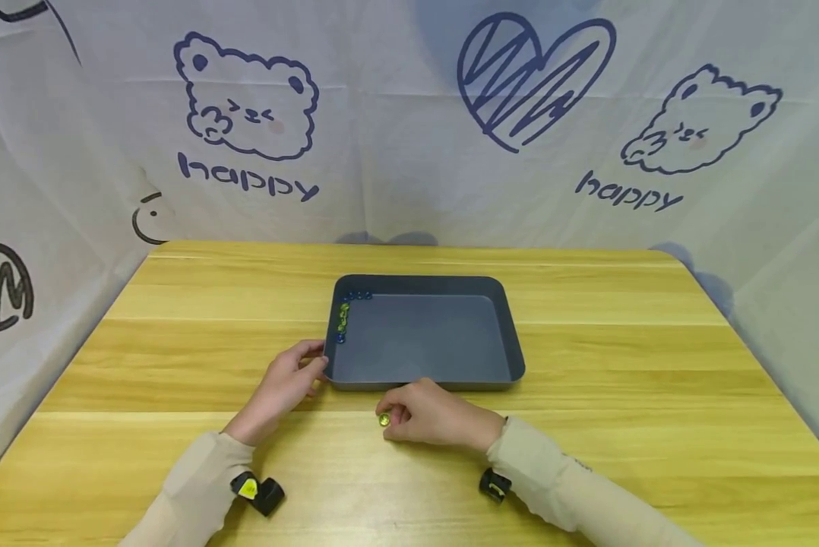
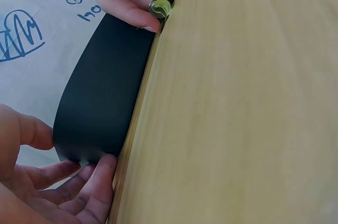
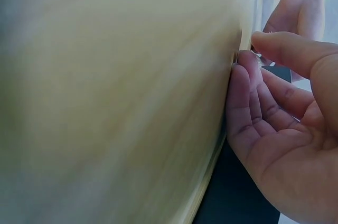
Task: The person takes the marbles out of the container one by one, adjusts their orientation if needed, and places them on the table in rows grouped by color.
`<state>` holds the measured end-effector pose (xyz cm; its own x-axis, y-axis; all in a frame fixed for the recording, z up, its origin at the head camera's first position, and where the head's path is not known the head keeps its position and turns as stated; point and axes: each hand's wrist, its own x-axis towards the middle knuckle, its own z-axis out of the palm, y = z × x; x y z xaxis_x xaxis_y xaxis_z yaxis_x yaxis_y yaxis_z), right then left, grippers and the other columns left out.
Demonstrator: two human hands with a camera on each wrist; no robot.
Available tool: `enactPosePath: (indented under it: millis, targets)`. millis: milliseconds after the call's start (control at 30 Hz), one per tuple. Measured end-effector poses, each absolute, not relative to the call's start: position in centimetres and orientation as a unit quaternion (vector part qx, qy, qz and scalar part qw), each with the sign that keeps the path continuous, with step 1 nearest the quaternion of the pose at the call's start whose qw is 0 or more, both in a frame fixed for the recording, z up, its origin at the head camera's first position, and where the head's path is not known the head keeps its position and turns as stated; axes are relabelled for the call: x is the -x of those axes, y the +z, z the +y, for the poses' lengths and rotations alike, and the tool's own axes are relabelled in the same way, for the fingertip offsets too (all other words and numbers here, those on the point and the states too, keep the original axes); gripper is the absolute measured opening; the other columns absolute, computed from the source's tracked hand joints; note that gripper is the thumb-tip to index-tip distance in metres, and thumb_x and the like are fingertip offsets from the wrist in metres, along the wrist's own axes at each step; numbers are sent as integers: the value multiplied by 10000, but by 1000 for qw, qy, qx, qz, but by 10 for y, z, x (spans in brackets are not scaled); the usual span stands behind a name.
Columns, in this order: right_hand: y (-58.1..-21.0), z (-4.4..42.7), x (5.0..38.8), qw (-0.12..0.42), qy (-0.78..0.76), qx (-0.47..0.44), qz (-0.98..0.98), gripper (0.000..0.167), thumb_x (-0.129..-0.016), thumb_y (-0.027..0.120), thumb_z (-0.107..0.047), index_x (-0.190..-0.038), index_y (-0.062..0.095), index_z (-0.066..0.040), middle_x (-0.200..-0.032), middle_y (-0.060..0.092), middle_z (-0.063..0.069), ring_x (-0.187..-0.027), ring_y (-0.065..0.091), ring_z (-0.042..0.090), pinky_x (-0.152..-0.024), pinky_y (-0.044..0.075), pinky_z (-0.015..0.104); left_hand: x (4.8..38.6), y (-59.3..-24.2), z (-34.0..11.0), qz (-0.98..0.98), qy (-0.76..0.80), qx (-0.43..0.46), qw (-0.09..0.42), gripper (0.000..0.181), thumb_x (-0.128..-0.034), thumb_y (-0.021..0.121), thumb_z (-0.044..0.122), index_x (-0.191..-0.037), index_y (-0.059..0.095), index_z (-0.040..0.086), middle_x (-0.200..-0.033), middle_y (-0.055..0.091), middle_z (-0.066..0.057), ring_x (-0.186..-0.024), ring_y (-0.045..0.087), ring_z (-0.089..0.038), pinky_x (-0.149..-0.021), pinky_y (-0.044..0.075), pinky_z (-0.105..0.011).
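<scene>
Your beige sleeves (image 1: 191, 486) lie nearest. Your right grip (image 1: 428, 412) pinches a green marble (image 1: 384, 419) just before the grey tray (image 1: 423, 286) on the counter (image 1: 656, 380). Your left hand (image 1: 288, 386), fingers loosely parted, touches the tray's near-left corner, probably steadying it; inside, blue and green marbles (image 1: 343, 317) line two walls, presumably against rolling.

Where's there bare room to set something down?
Bare: the yellow wooden tabletop right of the grey rectangular tray, and the tray's middle and right. Crowded: its left side, with blue and green glass marbles, and its near edge, by the left hand and right hand.
</scene>
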<state>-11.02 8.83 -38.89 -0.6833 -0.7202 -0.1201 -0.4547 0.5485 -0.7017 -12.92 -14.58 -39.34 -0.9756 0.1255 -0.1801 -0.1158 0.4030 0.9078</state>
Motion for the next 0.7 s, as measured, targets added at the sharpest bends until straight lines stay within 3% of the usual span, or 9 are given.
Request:
enactPosePath:
  millis: [700]
  targets:
    - [-388, 90, 110, 203, -321, 339, 860, 271, -872, 700, -86, -1135, 679, -27, -737, 588, -125, -655, 532, -10, -662, 475, 181, 129, -392, -145, 829, 548, -4, 115, 433, -1006, 453, 114, -1392, 425, -79, -1314, 504, -253, -959, 591, -252, -701, 502, -314]
